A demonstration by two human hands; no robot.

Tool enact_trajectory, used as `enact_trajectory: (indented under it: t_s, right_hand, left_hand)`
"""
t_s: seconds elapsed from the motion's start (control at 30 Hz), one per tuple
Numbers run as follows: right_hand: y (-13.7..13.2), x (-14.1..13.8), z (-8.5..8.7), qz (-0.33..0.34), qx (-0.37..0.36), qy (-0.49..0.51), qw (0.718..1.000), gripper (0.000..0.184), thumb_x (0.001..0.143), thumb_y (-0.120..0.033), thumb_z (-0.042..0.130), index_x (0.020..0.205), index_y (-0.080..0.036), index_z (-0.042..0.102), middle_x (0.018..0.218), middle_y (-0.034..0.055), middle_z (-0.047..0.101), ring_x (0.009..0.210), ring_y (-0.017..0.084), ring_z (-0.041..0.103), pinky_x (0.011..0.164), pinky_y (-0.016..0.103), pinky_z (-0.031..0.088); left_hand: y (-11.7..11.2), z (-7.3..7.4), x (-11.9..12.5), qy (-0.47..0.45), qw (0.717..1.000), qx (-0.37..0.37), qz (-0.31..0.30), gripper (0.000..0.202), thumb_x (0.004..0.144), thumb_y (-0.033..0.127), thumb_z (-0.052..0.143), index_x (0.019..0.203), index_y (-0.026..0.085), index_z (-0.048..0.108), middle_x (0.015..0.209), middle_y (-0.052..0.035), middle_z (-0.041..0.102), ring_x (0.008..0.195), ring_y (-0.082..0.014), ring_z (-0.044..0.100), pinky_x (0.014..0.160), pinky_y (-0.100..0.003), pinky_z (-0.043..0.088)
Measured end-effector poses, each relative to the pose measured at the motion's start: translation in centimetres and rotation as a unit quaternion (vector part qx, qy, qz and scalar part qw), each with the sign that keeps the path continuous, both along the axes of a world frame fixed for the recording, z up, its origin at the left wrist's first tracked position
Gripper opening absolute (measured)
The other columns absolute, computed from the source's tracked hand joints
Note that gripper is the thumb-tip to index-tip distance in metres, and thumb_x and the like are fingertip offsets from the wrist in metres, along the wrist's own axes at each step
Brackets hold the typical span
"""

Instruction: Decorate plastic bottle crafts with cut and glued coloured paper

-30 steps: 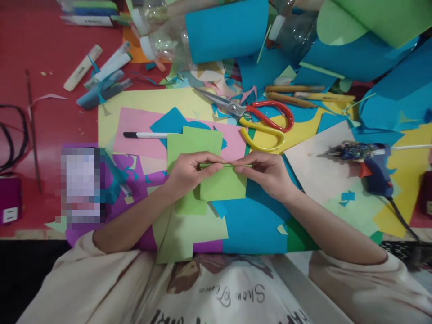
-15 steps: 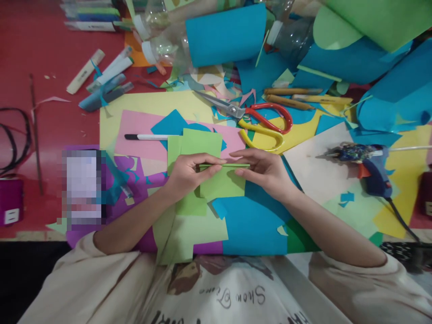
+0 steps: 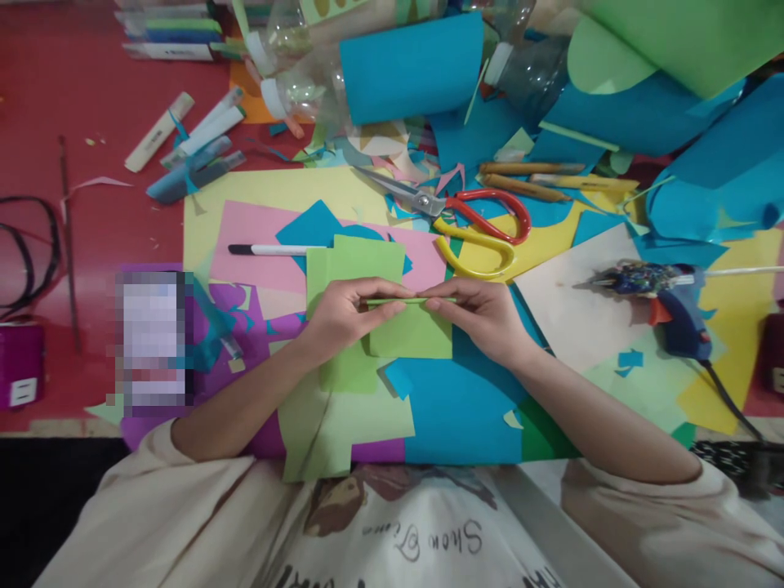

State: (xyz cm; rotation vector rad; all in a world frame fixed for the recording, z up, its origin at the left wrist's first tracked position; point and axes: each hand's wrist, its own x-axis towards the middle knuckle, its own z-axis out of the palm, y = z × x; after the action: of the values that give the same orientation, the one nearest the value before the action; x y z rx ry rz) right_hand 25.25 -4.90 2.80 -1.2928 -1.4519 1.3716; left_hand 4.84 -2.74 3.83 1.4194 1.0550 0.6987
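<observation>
Between my two hands is a piece of light green paper [image 3: 412, 333] with a narrow fold along its top edge. My left hand [image 3: 352, 314] pinches the left part of that fold between thumb and fingers. On the right part, my right hand [image 3: 474, 310] pinches the same fold, its fingertips almost meeting the left ones. More light green paper [image 3: 369, 257] lies beneath and behind the hands, over a pink sheet [image 3: 251, 220]. A black-capped white marker [image 3: 269, 250] sticks out to the left. Just beyond my right hand rest scissors [image 3: 429, 202] with one red and one yellow handle.
A blue glue gun [image 3: 683, 318] lies at the right with its cord trailing down. Clear plastic bottles [image 3: 300, 91] and rolled blue paper [image 3: 413, 69] stand at the back. Tied markers [image 3: 199, 155] and a blurred phone [image 3: 153, 339] are on the left. Paper scraps surround everything.
My right hand has closed from a loose, parted grasp into a pinch on the paper's fold, nearer my left hand. The paper has shifted slightly right.
</observation>
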Motion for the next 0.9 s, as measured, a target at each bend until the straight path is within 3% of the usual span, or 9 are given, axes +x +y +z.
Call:
enact_trajectory:
  t_s: [0.37, 0.67, 0.8, 0.9]
  right_hand:
    - [0.24, -0.16, 0.39, -0.017, -0.001, 0.037, 0.999, 0.016, 0.075, -0.039, 0.077, 0.081, -0.024, 0.079, 0.08, 0.0025, 0.077, 0.069, 0.015, 0.069, 0.062, 0.027, 0.056]
    - [0.14, -0.1, 0.07, -0.016, 0.014, 0.048, 0.999, 0.016, 0.076, -0.04, 0.076, 0.081, -0.024, 0.078, 0.084, 0.0049, 0.078, 0.075, 0.018, 0.072, 0.069, 0.031, 0.059]
    - [0.16, -0.22, 0.07, -0.004, 0.005, 0.063, 0.998, 0.025, 0.076, -0.043, 0.076, 0.093, -0.024, 0.076, 0.093, 0.0051, 0.078, 0.081, 0.017, 0.073, 0.066, 0.027, 0.059]
    - [0.15, -0.27, 0.09, 0.0, -0.001, 0.045, 0.999, 0.029, 0.078, -0.046, 0.074, 0.093, -0.022, 0.075, 0.093, 0.006, 0.077, 0.081, 0.017, 0.072, 0.063, 0.026, 0.058]
  left_hand:
    - [-0.12, -0.08, -0.02, 0.002, 1.0, 0.017, 0.013, 0.018, 0.081, 0.029, 0.067, 0.091, 0.02, 0.079, 0.085, -0.0051, 0.078, 0.038, -0.0024, 0.033, 0.034, -0.019, 0.025]
    - [-0.21, -0.39, -0.03, -0.015, 0.999, 0.04, 0.02, 0.012, 0.08, 0.026, 0.069, 0.085, 0.021, 0.079, 0.082, -0.0044, 0.078, 0.06, -0.0106, 0.064, 0.046, -0.018, 0.042]
    - [-0.28, -0.39, 0.01, -0.033, 0.996, 0.077, 0.014, 0.011, 0.081, 0.021, 0.068, 0.083, 0.021, 0.078, 0.088, -0.0041, 0.079, 0.079, -0.014, 0.073, 0.064, -0.018, 0.054]
    - [-0.33, -0.3, 0.03, -0.032, 0.995, 0.093, 0.015, 0.011, 0.081, 0.02, 0.067, 0.083, 0.022, 0.078, 0.091, -0.0039, 0.079, 0.082, -0.0145, 0.074, 0.072, -0.02, 0.057]
